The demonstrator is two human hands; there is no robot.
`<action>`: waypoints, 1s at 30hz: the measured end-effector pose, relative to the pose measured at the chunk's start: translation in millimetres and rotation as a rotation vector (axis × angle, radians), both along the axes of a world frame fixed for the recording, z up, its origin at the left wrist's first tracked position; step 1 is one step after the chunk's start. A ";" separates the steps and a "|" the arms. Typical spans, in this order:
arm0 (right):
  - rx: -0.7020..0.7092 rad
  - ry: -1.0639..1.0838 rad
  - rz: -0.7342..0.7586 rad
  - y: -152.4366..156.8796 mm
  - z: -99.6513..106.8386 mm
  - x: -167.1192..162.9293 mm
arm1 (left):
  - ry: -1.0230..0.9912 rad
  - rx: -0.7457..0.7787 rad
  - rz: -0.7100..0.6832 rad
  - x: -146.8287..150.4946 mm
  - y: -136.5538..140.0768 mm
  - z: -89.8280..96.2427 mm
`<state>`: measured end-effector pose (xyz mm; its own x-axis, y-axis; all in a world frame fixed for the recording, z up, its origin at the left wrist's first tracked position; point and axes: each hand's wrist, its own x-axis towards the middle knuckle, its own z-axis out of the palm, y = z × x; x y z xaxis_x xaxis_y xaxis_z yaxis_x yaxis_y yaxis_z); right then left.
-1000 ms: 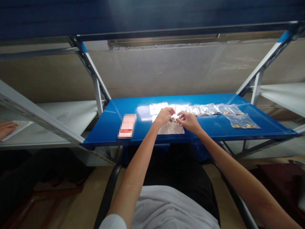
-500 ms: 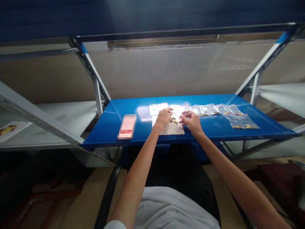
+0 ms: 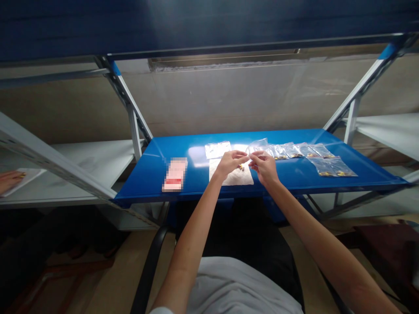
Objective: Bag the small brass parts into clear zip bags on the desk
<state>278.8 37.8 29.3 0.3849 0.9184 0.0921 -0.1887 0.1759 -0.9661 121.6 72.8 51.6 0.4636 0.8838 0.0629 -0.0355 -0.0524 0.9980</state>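
Note:
My left hand (image 3: 231,162) and my right hand (image 3: 264,167) meet at the fingertips above a white cloth (image 3: 237,178). Both have their fingers pinched together at the edge of a clear zip bag (image 3: 259,145), which stands up just behind the right fingers. Its lower part is hidden by my hands. A few small dark and yellow pieces (image 3: 241,167) lie on the cloth below; they look like capsules, but are too small to be sure. Flat white bags (image 3: 218,150) lie behind my left hand.
To the right, several filled zip bags (image 3: 293,150) lie in a row on the blue table (image 3: 196,185), with more bags (image 3: 333,167) in front. A pink-and-red blurred item (image 3: 174,174) lies left. Another person's hand (image 3: 10,179) rests over a white tray (image 3: 31,175) on the left shelf.
My hands have come together from apart, and their fingers have closed. The clear bag now stands higher behind them. Another person's hand has appeared over the tray at far left.

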 end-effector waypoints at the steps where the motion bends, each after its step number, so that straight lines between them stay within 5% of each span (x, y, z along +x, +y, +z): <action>1: -0.001 -0.014 0.003 1.2 -1.8 1.8 | 0.001 0.001 0.042 2.3 0.1 -0.4; 9: -0.048 -0.030 0.030 11.6 -10.6 21.0 | 0.053 0.068 0.168 32.4 8.4 -0.9; 14: 0.023 -0.040 -0.071 14.5 0.0 42.5 | 0.015 0.041 0.158 21.4 22.2 4.9; 19: 0.114 -0.345 -0.045 21.8 7.8 57.0 | -0.010 -0.089 0.048 7.9 51.2 14.8; 24: 0.115 -0.425 -0.140 46.5 1.8 46.3 | -0.243 -0.233 0.148 23.1 75.0 20.5; 30: -0.010 -0.684 -0.129 76.6 -3.6 31.3 | 0.018 -0.003 0.326 42.0 100.1 13.4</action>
